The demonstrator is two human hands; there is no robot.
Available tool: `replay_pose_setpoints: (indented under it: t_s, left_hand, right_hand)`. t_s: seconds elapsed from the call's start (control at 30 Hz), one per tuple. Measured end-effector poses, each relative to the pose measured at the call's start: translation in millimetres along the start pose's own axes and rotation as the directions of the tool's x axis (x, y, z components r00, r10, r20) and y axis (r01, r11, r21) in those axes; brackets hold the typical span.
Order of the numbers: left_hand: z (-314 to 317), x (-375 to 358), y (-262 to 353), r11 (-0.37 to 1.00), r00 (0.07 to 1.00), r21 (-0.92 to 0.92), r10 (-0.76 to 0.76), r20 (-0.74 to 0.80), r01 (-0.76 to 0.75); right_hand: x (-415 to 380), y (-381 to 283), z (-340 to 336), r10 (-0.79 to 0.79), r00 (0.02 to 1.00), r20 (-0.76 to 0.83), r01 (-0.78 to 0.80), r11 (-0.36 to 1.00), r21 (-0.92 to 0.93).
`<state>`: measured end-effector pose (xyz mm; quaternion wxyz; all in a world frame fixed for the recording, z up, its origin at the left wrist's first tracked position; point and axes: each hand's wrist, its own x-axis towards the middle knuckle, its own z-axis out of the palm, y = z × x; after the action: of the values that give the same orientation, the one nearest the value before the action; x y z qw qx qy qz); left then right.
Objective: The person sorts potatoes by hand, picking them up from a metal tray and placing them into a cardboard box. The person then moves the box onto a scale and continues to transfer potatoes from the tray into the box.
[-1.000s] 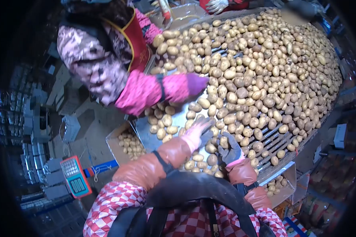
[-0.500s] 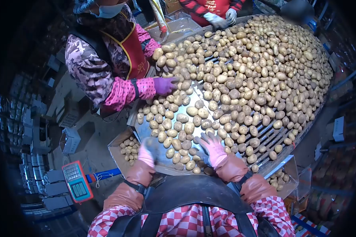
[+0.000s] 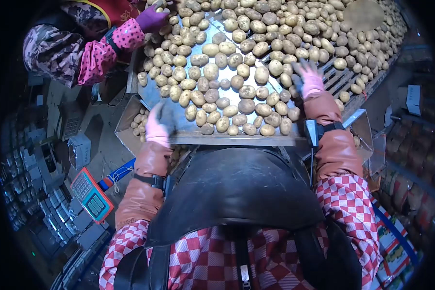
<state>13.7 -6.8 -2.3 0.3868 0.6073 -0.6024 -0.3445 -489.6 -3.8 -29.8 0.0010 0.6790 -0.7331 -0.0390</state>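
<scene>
Closest, a black apron [image 3: 241, 183] lies just before the near rim of a metal table [image 3: 232, 140]. By the left near corner is the gloved left hand [image 3: 160, 123], too blurred to tell how its fingers are set. Loose potatoes [image 3: 246, 106] cover the metal between both hands. Farther right, the gloved right hand [image 3: 308, 80] has fingers spread beside slats [image 3: 340, 79]. Far left, a co-worker's purple glove [image 3: 152, 19] nears potatoes.

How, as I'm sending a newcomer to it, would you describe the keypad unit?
From the potato table, go down-left past the left hand to the blue bar. The keypad unit sits at that bar's lower-left end. Its orange-red rim and teal face set it apart from the grey boxes nearby.
</scene>
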Motion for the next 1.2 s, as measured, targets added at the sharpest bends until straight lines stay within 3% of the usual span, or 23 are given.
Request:
replay_pose_setpoints:
  t_s: [0.03, 0.07, 0.13, 0.2, 0.27, 0.33, 0.37, 0.4, 0.47, 0.5, 0.53, 0.6, 0.63, 0.67, 0.73, 0.83, 0.93, 1.0, 1.07, 1.1, 1.13, 1.17, 1.2]
  left_hand:
    - [9.6, -0.6, 7.2, 0.94, 0.971, 0.25, 0.212, 0.107, -0.233]
    - [31.6, -2.2, 27.7, 0.981, 0.976, 0.108, 0.14, 0.169, -0.16]
    - [74.8, 4.8, 40.3, 0.841, 0.86, 0.231, 0.421, 0.289, -0.489]
    - [108.7, 8.8, 64.1, 0.689, 0.751, 0.369, 0.396, 0.528, -0.623]
    - [138.8, 14.5, 80.5, 0.551, 0.681, 0.49, 0.212, 0.701, -0.676]
    - [159.8, 48.8, 82.1, 0.651, 0.668, 0.43, 0.161, 0.727, -0.625]
    - [161.2, 68.6, 84.0, 0.8, 0.713, 0.343, 0.145, 0.686, -0.492]
    - [166.2, 82.6, 85.8, 0.865, 0.781, 0.26, 0.21, 0.589, -0.429]
    - [164.7, 81.5, 105.0, 0.866, 0.858, 0.359, 0.142, 0.493, -0.349]
    - [165.7, 66.2, 128.1, 0.813, 0.834, 0.388, 0.2, 0.515, -0.434]
    - [168.0, 51.3, 138.1, 0.707, 0.68, 0.341, 0.267, 0.683, -0.62]
    - [173.8, 8.1, 167.8, 0.649, 0.543, 0.289, 0.228, 0.808, -0.703]
    - [194.7, 8.1, 157.7, 0.605, 0.543, 0.374, 0.115, 0.832, -0.702]
    - [219.8, 11.7, 142.9, 0.554, 0.542, 0.447, 0.007, 0.841, -0.702]
    - [244.0, 7.2, 134.1, 0.515, 0.533, 0.459, -0.005, 0.846, -0.724]
    - [255.2, 7.2, 129.0, 0.448, 0.524, 0.504, -0.089, 0.847, -0.738]
    - [245.7, 9.5, 139.1, 0.474, 0.46, 0.459, -0.123, 0.88, -0.751]
    - [227.2, 21.9, 146.4, 0.49, 0.415, 0.394, -0.071, 0.907, -0.778]
    - [211.4, 36.4, 147.3, 0.875, 0.577, 0.396, -0.177, 0.797, -0.279]
    - [208.1, 34.3, 154.7, 0.85, 0.745, 0.483, -0.181, 0.642, -0.21]
    - [188.3, 32.3, 158.1, 0.947, 0.721, 0.293, -0.292, 0.628, 0.128]
    - [182.1, 30.6, 147.8, 0.905, 0.678, 0.056, -0.355, 0.644, 0.421]
    - [178.3, 30.2, 137.9, 0.728, 0.62, -0.182, -0.393, 0.679, 0.661]
  right_hand:
    - [-9.9, 19.6, 10.0, 0.073, 0.991, -0.109, -0.051, 0.98, 0.191]
    - [-20.6, 36.3, 21.7, 0.167, 0.965, -0.202, -0.08, 0.922, 0.38]
    - [-51.4, 43.6, 7.6, 0.253, 0.895, -0.368, -0.035, 0.861, 0.508]
    - [-79.5, 40.8, 4.0, 0.316, 0.866, -0.387, 0.007, 0.768, 0.641]
    - [-109.7, 29.3, -7.3, 0.448, 0.863, -0.233, -0.144, 0.661, 0.736]
    - [-132.0, 27.2, 2.2, 0.519, 0.836, -0.177, -0.114, 0.48, 0.87]
    - [-142.7, 17.8, -11.1, 0.508, 0.831, -0.227, -0.151, 0.599, 0.786]
    - [-154.7, 14.3, -11.9, 0.532, 0.819, -0.215, -0.158, 0.569, 0.807]
    - [-176.1, 11.8, -2.4, 0.574, 0.774, -0.268, -0.124, 0.552, 0.825]
    - [-185.4, 4.7, -18.9, 0.591, 0.774, -0.225, -0.183, 0.55, 0.815]
    - [-194.7, -3.8, -31.3, 0.623, 0.761, -0.182, -0.258, 0.548, 0.796]
    - [-201.0, -20.9, -23.7, 0.695, 0.719, -0.005, -0.213, 0.227, 0.95]
    - [-196.8, -35.4, -26.2, 0.713, 0.691, 0.117, -0.191, 0.024, 0.981]
    - [-190.3, -38.5, -23.4, 0.627, 0.614, 0.48, -0.173, -0.486, 0.856]
    - [-174.8, -66.1, -37.8, 0.567, 0.815, 0.117, -0.188, 0.067, 0.98]
    - [-135.3, -85.8, -59.3, 0.311, 0.918, 0.247, -0.396, 0.661, 0.637]
    - [-96.3, -110.4, -41.1, 0.245, 0.859, 0.45, -0.401, 0.867, 0.294]
    - [-77.8, -108.6, -36.4, 0.222, 0.815, 0.535, -0.43, 0.851, 0.302]
    - [-72.0, -104.0, -37.8, 0.206, 0.84, 0.501, -0.4, 0.86, 0.316]
    - [-69.3, -102.9, -40.6, 0.191, 0.863, 0.468, -0.373, 0.866, 0.334]
    - [-71.0, -98.8, -45.4, 0.187, 0.865, 0.466, -0.364, 0.872, 0.326]
    - [-73.9, -91.7, -57.9, 0.191, 0.865, 0.463, -0.393, 0.833, 0.389]
    - [-75.5, -86.2, -66.1, 0.194, 0.866, 0.462, -0.416, 0.79, 0.449]
